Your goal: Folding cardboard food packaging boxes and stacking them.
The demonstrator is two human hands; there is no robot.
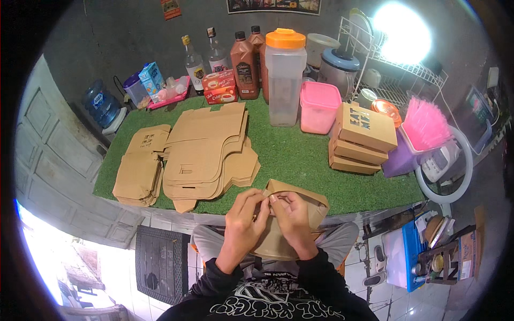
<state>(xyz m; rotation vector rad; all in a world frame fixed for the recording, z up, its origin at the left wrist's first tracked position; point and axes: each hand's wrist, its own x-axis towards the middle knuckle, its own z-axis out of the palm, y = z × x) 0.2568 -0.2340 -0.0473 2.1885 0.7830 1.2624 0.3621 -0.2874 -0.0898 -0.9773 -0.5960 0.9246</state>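
A partly folded brown cardboard box (pixel 317 210) is held at the front edge of the table, its open side towards me. My left hand (pixel 245 220) pinches the box's near left corner between thumb and fingers. Right beside it, my right hand (pixel 290 214) grips the same corner, thumb on the card and fingers curled inside. The box's lid panel hangs down over my lap. Flat die-cut box blanks (pixel 196 156) lie stacked to the left, with a smaller stack of blanks (pixel 138 172) beyond them. Folded boxes (pixel 363 134) with printed lettering stand piled at the right.
Green artificial turf (pixel 289 160) covers the table. Along the back stand a clear jug with an orange lid (pixel 285 76), a pink tub (pixel 320 106), brown sauce bottles (pixel 245 68) and red tea boxes (pixel 219 86). A purple container of pink straws (pixel 421 128) stands far right, near a dish rack (pixel 393 64).
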